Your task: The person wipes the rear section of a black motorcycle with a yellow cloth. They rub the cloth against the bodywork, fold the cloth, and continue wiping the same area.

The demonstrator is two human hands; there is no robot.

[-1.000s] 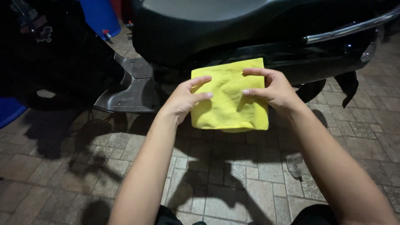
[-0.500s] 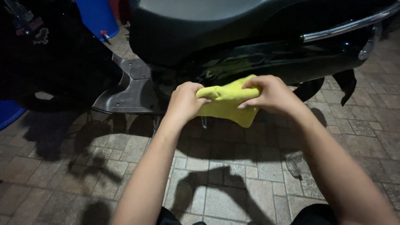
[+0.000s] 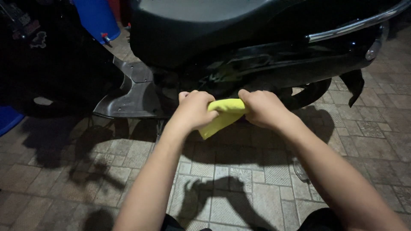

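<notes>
A yellow cloth [image 3: 226, 112] is bunched between both my hands in front of a black scooter [image 3: 239, 47]. My left hand [image 3: 193, 110] grips the cloth's left end in a fist, with a loose corner hanging down beneath it. My right hand [image 3: 262, 108] is closed over the right end. Both hands are held close to the scooter's glossy black side panel, just below the dark seat [image 3: 205, 21]. Whether the cloth touches the panel I cannot tell.
The grey footboard [image 3: 130, 96] of the scooter juts out left of my hands. A chrome grab rail [image 3: 355, 25] runs at the upper right. Blue containers stand at the top left [image 3: 96, 17] and far left edge [image 3: 7, 119]. Paved brick floor [image 3: 239, 184] lies below.
The cloth was spread flat between my hands; now it is gathered into a tight roll. Both hands have closed into fists and drawn nearer each other.
</notes>
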